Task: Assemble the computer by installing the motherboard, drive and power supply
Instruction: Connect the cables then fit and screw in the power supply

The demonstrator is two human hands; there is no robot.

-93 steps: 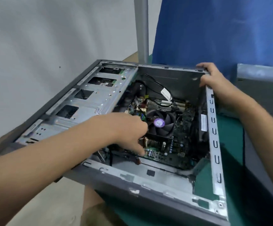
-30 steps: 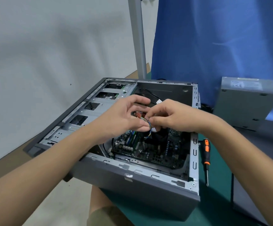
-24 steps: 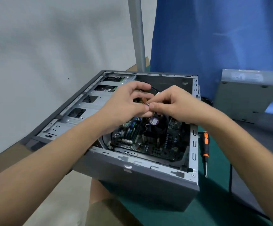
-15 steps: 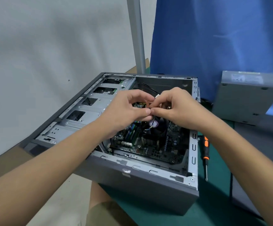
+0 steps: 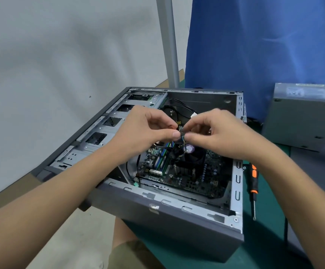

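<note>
An open grey computer case lies on its side on the green mat. Inside it sits the motherboard with a black CPU fan bearing a purple sticker. My left hand and my right hand meet above the fan. Both pinch a small black cable connector with coloured wires running down to the fan. The grey power supply stands outside the case at the right.
A black and orange screwdriver lies on the green mat right of the case. A grey post rises behind the case, next to a blue cloth. The metal drive bays fill the case's left side.
My left hand has come out of the case and my right hand has left the case rim. Both now hold the connector between them above the fan.
</note>
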